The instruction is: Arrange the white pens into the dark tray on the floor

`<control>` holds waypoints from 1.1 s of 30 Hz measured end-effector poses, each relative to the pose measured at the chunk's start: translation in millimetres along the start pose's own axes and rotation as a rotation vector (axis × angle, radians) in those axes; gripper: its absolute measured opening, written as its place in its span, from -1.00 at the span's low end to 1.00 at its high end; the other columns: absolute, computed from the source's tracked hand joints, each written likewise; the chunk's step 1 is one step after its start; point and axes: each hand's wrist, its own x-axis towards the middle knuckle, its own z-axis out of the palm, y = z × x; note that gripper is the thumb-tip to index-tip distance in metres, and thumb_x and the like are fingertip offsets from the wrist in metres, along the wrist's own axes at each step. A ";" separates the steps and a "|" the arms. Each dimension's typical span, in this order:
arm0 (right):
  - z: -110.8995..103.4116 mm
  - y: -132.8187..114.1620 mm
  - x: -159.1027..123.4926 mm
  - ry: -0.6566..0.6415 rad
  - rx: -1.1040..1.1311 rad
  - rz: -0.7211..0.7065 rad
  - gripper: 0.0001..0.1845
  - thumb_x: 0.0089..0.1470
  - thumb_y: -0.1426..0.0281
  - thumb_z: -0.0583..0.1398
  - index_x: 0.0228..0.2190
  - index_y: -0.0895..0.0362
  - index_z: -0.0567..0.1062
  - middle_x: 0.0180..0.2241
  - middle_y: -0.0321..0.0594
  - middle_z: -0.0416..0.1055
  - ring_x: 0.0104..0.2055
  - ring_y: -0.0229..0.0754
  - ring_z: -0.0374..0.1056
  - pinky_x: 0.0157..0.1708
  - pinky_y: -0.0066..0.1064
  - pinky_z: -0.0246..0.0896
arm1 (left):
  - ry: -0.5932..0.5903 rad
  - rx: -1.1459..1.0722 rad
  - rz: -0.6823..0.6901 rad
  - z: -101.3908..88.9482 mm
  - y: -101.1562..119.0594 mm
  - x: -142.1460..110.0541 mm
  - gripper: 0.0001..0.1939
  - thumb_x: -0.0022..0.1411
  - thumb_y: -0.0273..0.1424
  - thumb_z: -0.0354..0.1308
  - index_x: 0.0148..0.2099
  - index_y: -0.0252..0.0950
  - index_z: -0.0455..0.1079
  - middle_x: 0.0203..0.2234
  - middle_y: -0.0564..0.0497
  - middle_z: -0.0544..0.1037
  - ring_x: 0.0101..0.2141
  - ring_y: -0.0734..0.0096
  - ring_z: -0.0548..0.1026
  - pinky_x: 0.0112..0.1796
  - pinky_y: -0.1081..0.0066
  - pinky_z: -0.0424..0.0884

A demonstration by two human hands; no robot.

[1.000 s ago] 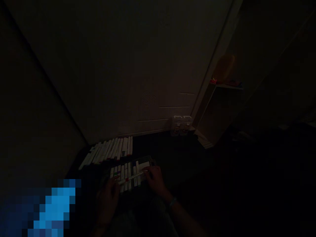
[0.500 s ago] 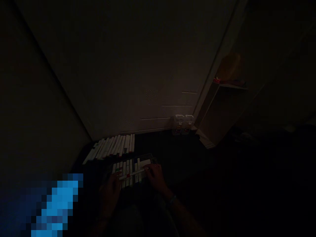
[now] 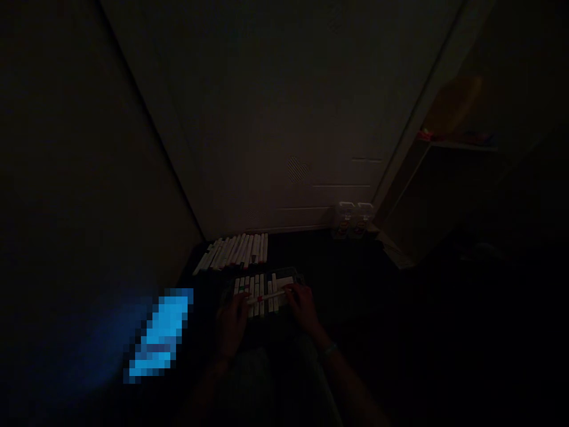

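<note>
Grey wall (image 3: 249, 130) rose behind what, in such gloom, seemed a clear case (image 3: 300, 276), with one white marker (image 3: 270, 296) held across it.
Loose markers (image 3: 235, 252) lay in a row beyond the case, towards its left. The left hand (image 3: 232, 323) was at the case's near left, the right hand (image 3: 304, 305) at its right side; fingers of each pinched one end of the white marker, so neither was nearer. Its long axis ran left to right over the case, crossing the stored markers (image 3: 256, 284), right end slightly farther off.

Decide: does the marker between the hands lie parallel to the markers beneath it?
No, the upper marker lies crosswise over the lower markers, between left hand and right hand.
</note>
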 end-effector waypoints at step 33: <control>-0.5 12.2 7.7 0.122 0.130 0.138 -0.69 0.13 0.19 0.03 -0.24 0.04 0.49 -0.24 -0.26 0.44 -0.13 -0.20 0.28 -0.08 -0.36 0.09 | 0.014 0.005 0.114 3.8 -3.1 6.9 -0.72 0.16 -0.26 -0.09 -0.20 -0.19 0.40 -0.24 0.05 0.54 -0.21 0.33 0.46 -0.18 0.37 0.31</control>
